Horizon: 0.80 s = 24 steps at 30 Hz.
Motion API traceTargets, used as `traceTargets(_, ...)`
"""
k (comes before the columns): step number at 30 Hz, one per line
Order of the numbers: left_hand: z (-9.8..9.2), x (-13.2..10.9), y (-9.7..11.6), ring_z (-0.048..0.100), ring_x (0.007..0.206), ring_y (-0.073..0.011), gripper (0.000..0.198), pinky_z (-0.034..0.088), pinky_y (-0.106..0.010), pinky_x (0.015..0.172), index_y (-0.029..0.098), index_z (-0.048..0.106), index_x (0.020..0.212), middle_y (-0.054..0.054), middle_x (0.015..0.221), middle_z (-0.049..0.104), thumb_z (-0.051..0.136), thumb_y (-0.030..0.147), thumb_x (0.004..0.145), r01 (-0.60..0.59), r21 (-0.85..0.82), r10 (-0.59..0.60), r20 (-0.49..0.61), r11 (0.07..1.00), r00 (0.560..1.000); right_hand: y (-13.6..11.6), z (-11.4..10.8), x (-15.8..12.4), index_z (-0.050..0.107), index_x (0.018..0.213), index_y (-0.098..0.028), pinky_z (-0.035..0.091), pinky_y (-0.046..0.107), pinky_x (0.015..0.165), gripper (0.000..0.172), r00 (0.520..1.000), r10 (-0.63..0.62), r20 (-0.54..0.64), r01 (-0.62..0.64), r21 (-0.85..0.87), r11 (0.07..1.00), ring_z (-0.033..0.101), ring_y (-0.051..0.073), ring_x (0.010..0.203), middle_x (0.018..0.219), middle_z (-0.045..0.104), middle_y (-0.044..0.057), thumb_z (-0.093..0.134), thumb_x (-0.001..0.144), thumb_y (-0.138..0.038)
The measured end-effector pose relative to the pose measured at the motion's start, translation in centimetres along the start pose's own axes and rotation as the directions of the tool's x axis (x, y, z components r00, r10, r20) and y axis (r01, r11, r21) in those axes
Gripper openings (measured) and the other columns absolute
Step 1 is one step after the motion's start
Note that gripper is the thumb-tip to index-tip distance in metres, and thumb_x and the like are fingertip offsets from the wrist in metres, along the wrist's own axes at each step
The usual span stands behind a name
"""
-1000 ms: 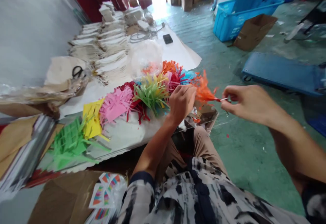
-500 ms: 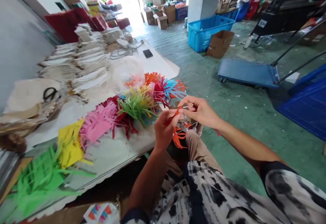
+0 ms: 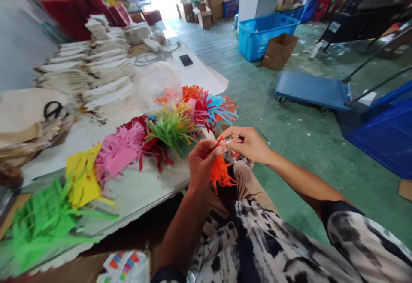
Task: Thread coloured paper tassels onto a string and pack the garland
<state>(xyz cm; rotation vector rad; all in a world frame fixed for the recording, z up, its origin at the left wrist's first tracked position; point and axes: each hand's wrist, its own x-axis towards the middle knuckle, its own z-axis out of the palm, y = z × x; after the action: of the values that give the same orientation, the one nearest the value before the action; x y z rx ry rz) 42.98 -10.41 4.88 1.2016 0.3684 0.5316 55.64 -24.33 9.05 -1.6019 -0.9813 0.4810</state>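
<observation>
An orange tissue-paper tassel (image 3: 221, 172) hangs with its fringe down below my fingers. My left hand (image 3: 203, 156) pinches its twisted top. Close against it, my right hand (image 3: 247, 142) is closed in a pinch on a thin white strip or stick at the same top end; its exact kind is too small to tell. On the table to the left lie fringed paper bundles: light green and yellow (image 3: 172, 127), pink (image 3: 124, 150), yellow (image 3: 83, 175) and green (image 3: 41, 223). Blue fringe (image 3: 220, 108) and orange fringe (image 3: 193, 93) lie just beyond my hands.
Stacks of white sheets (image 3: 109, 77), black-handled scissors (image 3: 54, 109), a clear plastic bag (image 3: 157, 81) and a dark phone (image 3: 186, 60) rest on the table (image 3: 167, 180). On the floor stand a blue crate (image 3: 254, 42), a cardboard box (image 3: 279, 51) and a blue trolley (image 3: 312, 89).
The orange tassel now hangs fuller and more plainly below my left hand. Both hands have shifted slightly left, and a white strip or stick shows more clearly at my right fingers.
</observation>
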Motion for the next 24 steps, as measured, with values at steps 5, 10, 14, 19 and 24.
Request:
traceTargets(5,-0.7,-0.3,-0.4,0.08,0.079,-0.0136,0.033,0.067,-0.026,0.082,0.022,0.08,0.093,-0.001,0.089,0.083,0.101,0.041,0.076,0.042,-0.106,-0.042,0.004,0.993,0.999,0.7,0.7,0.0,0.081,0.106,-0.023,0.032,0.028,0.061,0.027,1.0,0.014,0.018,-0.012,-0.079,0.997,0.043,0.011,0.061,0.074,0.067,-0.002,0.075,0.099,-0.048)
traceTargets(10,-1.5,0.1,-0.5,0.077,0.079,-0.0128,0.035,0.066,-0.026,0.082,0.022,0.079,0.095,-0.001,0.09,0.081,0.098,0.046,0.078,0.045,-0.121,-0.046,-0.007,0.992,0.999,1.2,1.0,0.7,0.082,0.109,-0.023,0.03,0.028,0.061,0.023,1.0,-0.019,0.022,0.024,-0.238,0.971,0.038,0.011,0.059,0.062,0.042,-0.007,0.07,0.099,-0.04)
traceTargets(14,-1.8,0.2,-0.9,0.075,0.081,-0.0121,0.026,0.063,-0.023,0.077,0.023,0.078,0.097,0.0,0.091,0.077,0.091,0.042,0.086,-0.061,0.027,0.062,-0.065,0.998,0.996,1.2,1.3,1.1,0.079,0.11,-0.021,0.031,0.028,0.062,0.022,0.998,-0.041,0.042,0.052,-0.322,0.945,0.038,0.01,0.058,0.065,0.04,-0.008,0.068,0.098,-0.036)
traceTargets(19,-2.2,0.2,-1.2,0.072,0.083,-0.0121,0.016,0.059,-0.022,0.076,0.024,0.073,0.097,0.001,0.094,0.073,0.082,0.034,0.09,-0.097,0.164,0.11,-0.072,0.982,0.991,0.9,1.8,1.4,0.076,0.104,-0.021,0.033,0.029,0.064,0.02,0.996,-0.015,0.089,0.05,-0.409,0.911,0.044,0.012,0.06,0.065,0.047,-0.006,0.066,0.095,-0.036)
traceTargets(24,-3.0,0.6,-1.1,0.068,0.08,-0.0107,0.025,0.058,-0.021,0.072,0.023,0.069,0.093,0.001,0.095,0.07,0.088,0.037,0.084,-0.064,0.055,0.064,0.006,0.996,0.998,0.8,2.2,1.9,0.074,0.103,-0.022,0.034,0.03,0.065,0.02,0.993,0.028,0.112,0.028,-0.47,0.882,0.048,0.013,0.061,0.067,0.054,-0.005,0.065,0.089,-0.033)
